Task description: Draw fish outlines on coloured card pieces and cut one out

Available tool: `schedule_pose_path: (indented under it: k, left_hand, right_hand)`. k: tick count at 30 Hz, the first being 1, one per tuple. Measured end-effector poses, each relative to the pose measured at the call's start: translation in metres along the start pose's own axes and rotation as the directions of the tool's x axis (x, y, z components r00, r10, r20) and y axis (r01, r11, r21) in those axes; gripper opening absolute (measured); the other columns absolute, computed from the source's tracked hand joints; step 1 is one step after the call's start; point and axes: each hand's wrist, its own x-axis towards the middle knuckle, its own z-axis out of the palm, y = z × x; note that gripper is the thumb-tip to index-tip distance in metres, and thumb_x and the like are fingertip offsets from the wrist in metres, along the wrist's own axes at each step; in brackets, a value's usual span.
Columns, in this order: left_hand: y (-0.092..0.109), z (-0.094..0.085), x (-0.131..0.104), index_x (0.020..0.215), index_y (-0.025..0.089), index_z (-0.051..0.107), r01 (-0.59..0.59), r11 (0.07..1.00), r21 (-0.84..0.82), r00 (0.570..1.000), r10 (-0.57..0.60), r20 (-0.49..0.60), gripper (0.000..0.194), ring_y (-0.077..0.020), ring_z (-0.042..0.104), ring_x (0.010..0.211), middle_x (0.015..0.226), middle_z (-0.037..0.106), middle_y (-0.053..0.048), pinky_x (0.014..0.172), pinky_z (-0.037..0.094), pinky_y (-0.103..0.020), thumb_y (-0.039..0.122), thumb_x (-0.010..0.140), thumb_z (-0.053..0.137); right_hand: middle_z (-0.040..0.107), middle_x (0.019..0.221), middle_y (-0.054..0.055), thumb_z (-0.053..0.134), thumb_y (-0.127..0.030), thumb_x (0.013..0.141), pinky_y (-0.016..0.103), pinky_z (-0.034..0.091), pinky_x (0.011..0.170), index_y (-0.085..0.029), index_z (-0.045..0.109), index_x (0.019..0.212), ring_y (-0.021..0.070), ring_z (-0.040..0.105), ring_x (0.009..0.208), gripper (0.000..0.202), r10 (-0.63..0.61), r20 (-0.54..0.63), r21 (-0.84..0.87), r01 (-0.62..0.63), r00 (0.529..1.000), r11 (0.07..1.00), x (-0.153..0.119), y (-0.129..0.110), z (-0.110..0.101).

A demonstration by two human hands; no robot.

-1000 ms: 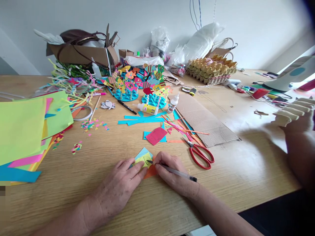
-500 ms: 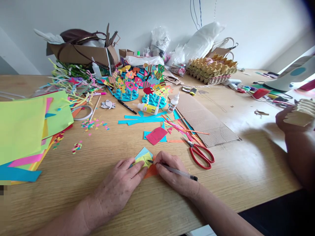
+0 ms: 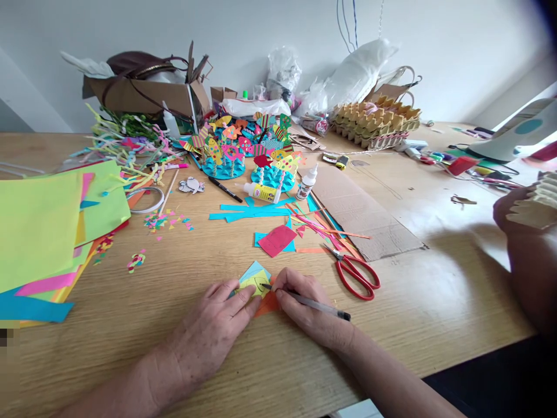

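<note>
My left hand [image 3: 221, 316] lies with its fingers stretched out, pressing a small yellow piece of paper [image 3: 257, 281] to the table. Dark curved lines are drawn on that paper. A light blue piece [image 3: 255, 267] and an orange piece [image 3: 266, 305] stick out from under it. In my right hand [image 3: 304, 296] is a pen [image 3: 319, 306] with a clear barrel, its tip touching the yellow paper. Red-handled scissors [image 3: 359, 277] lie to the right of this hand. Just beyond the hands is a red piece of paper [image 3: 277, 240] on top of a blue one.
Paper fish on blue bases [image 3: 224, 167] stand behind two glue bottles [image 3: 264, 193]. Coloured sheets [image 3: 39, 226] are stacked at left, with a tape roll [image 3: 147, 199] beside them. A cardboard strip [image 3: 365, 215] lies at right. Another person's hand [image 3: 507, 212] holds egg-carton pieces [image 3: 537, 203].
The other person's hand at the far right has shifted slightly to the right with the egg-carton pieces. My own hands and the pen look almost the same.
</note>
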Motion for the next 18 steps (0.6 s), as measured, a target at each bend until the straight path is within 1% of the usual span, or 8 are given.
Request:
schedule_pose_path:
  k: [10,18]
  left_hand:
    - [0.0004,0.0024,-0.0014,0.124,0.016,0.055,0.014,1.0,-0.001,1.0,-0.014,0.018,0.039,-0.0256,0.049,0.109,0.121,0.06,-0.008,0.088,0.045,-0.041,0.005,0.089,0.041]
    - [0.0003,-0.0004,0.0002,0.122,0.014,0.056,0.002,1.0,-0.003,1.0,-0.002,0.007,0.038,-0.0263,0.049,0.107,0.12,0.061,-0.008,0.087,0.045,-0.041,0.005,0.089,0.04]
  right_hand:
    - [0.048,0.059,-0.005,0.043,-0.009,0.074,0.022,0.033,0.051,-0.021,0.047,0.071,0.0106,0.043,0.052,0.012,-0.002,-0.001,0.001,0.002,1.0,1.0,0.0002,0.0006,0.0]
    - [0.049,0.06,-0.005,0.043,-0.009,0.074,0.022,0.033,0.051,-0.021,0.047,0.071,0.0107,0.043,0.053,0.012,-0.005,-0.002,0.013,0.005,1.0,1.0,0.0008,-0.0003,0.0001]
